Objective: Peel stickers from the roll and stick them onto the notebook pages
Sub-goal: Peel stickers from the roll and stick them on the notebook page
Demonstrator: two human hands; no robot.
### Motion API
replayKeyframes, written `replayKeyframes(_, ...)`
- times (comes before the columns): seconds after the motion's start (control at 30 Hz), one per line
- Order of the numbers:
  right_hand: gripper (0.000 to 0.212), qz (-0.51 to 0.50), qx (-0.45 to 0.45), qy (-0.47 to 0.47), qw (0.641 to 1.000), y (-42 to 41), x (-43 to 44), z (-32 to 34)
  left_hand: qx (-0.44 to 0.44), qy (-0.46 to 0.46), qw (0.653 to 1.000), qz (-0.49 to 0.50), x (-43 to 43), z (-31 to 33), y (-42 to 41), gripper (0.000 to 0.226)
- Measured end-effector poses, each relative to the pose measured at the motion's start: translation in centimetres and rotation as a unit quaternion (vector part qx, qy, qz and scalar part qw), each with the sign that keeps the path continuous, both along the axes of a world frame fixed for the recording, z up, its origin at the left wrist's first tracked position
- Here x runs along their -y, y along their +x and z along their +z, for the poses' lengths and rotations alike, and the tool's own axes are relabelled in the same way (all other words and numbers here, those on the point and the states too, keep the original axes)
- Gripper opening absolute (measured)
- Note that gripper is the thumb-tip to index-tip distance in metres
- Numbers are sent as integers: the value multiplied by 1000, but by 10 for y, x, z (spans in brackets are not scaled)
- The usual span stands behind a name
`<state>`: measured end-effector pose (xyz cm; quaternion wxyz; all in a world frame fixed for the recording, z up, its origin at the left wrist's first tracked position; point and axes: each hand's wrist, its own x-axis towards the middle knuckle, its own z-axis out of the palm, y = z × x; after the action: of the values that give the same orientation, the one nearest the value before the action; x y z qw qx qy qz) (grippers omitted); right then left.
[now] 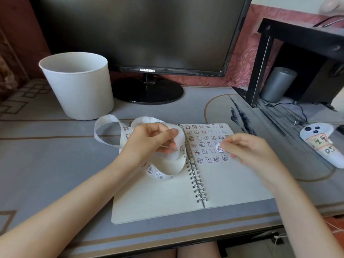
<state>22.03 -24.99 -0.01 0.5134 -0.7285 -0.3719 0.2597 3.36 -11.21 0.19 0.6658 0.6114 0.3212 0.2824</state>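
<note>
- My right grip (249,149) is narrow, with fingertips pinched on one small round sticker (220,147). It is over the upper part of the right-hand page. It's blurred, so I can't tell whether it touches the paper.
- My left grip (149,140) is closed around the sticker strip (168,165). Thumb and curled fingers hold the band above the left-hand page, just beside the spiral binding (195,175).
- The strip is a thin, glossy, pale backing that curls into loose loops. One loop hangs below my left grip and carries unpeeled cartoon stickers. The loops farther from me show blank round patches where I judge stickers have come off.
- The notebook (158,203) lies open and flat on the desk (46,164). Its pages are plain, matt and cream, joined by a metal wire coil.
- Progress, as I read it: several rows of small cartoon stickers cover the top of the right page. Its lower half is bare, and so is what I can see of the left page, so I judge there is plenty left to do.
- The desk wears a grey cloth-like mat with tan line patterns.
- A smooth white tapered bucket (78,86) stands behind the strip, beside a dark monitor (149,34) on a round glossy base.
- A white controller (320,144) with a handwritten label lies well to the right.
</note>
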Motion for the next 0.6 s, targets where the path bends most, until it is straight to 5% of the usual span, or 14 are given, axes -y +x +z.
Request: replayKeyframes(0.6,1,-59,39,-80,994,26,12,-10,-4,10,1000,-6,-1,-1,1,18)
